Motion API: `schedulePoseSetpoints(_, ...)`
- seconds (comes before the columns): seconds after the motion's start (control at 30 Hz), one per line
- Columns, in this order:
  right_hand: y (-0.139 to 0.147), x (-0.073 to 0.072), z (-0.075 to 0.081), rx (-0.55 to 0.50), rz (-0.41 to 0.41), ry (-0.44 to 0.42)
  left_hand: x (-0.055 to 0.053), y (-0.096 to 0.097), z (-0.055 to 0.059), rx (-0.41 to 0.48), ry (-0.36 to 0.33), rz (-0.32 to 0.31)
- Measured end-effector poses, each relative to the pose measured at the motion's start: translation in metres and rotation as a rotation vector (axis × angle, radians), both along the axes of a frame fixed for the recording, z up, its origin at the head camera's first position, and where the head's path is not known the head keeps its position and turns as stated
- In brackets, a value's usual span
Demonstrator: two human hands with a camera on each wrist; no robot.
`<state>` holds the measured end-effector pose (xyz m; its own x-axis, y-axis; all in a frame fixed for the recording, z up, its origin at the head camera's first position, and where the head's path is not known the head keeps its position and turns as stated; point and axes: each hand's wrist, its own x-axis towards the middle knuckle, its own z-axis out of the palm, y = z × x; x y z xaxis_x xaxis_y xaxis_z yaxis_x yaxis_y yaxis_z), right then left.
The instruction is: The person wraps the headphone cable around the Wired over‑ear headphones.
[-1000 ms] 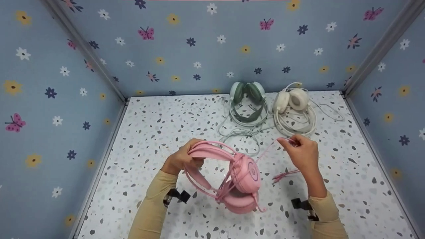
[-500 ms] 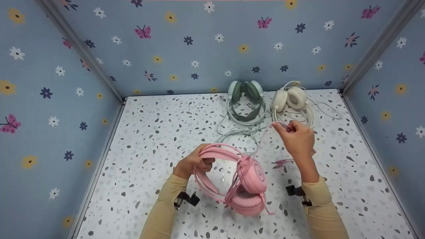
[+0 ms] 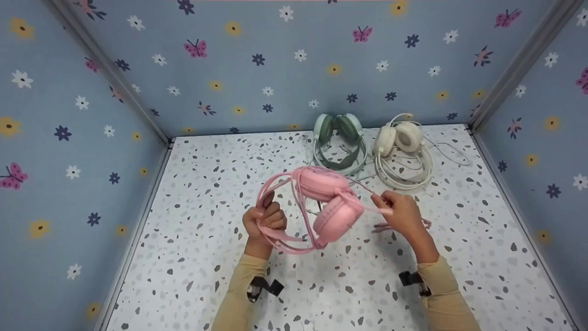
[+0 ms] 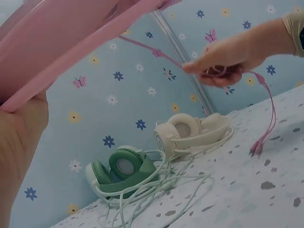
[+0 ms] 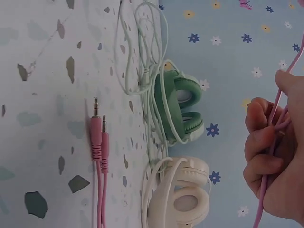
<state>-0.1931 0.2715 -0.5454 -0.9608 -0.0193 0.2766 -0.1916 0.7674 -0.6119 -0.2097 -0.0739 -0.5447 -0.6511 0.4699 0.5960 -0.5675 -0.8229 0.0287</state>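
Pink headphones [image 3: 337, 218] hang tilted above the table, ear cups to the right, with cable wound around the frame beside the cups. My left hand [image 3: 266, 220] grips them by the headband, fingers curled round it. To their right, my right hand [image 3: 402, 212] pinches the pink cable [image 4: 159, 52], which runs taut from the headphones; its fingers are curled over a small loop in the right wrist view. Past that hand the cable hangs down and ends in two pink audio plugs [image 5: 96, 133], low by the table surface.
Green headphones [image 3: 340, 156] lie at the back of the speckled table [image 3: 206, 184] with their pale cable coiled in front. White headphones [image 3: 404, 156] lie right of them, also with a cable. Flowered walls [image 3: 275, 69] close off the back and both sides.
The pink headphones have swung upward and turned, raising the ear cups, as my left hand rotated. My right hand rose with the cable, then came back down.
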Motion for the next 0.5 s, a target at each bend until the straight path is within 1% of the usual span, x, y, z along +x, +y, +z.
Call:
schedulePoseSetpoints(0.07, -0.002, 0.004, -0.005, 0.016, 0.043, -0.017, 0.0, 0.001, 0.003, 0.038, -0.061, 0.065)
schedulePoseSetpoints(0.2, -0.006, 0.014, -0.013, 0.004, 0.134, -0.046, -0.004, -0.002, 0.01, 0.117, -0.247, 0.174)
schedulePoseSetpoints(0.3, -0.01, 0.022, -0.015, 0.002, 0.199, -0.021, -0.008, -0.006, 0.013, 0.162, -0.371, 0.246)
schedulePoseSetpoints(0.37, -0.013, 0.027, -0.017, 0.021, 0.224, 0.007, -0.01, -0.008, 0.013, 0.163, -0.416, 0.293)
schedulePoseSetpoints(0.43, -0.015, 0.033, -0.017, 0.048, 0.227, 0.021, -0.011, -0.008, 0.014, 0.144, -0.443, 0.323)
schedulePoseSetpoints(0.5, -0.017, 0.038, -0.019, 0.072, 0.225, 0.008, -0.012, -0.009, 0.015, 0.123, -0.455, 0.345)
